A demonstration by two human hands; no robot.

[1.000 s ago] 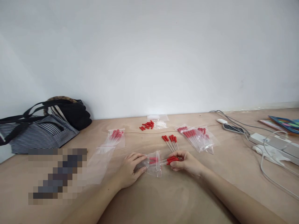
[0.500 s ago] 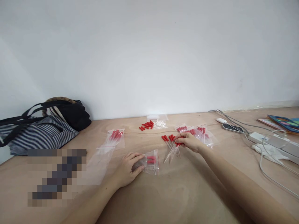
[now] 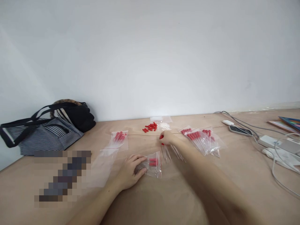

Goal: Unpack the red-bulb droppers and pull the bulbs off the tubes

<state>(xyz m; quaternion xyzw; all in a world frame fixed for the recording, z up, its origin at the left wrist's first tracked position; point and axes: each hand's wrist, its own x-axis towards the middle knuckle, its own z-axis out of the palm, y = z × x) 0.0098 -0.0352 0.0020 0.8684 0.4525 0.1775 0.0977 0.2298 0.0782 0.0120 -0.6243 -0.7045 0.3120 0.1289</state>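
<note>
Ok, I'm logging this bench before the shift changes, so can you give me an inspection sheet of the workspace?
Surface: light wooden table, bare near the camera.
Job's things: small clear bag with red caps inside; loose droppers with red caps; filled bags to the right; another filled bag to the left; loose red caps at the back.
Clutter: striped bag, phone, empty clear bags.
Grippers: left hand pins the small bag; right hand closed over the droppers' red ends.
Cables: white cables and power strip on the right.
Surroundings: plain white wall.
</note>
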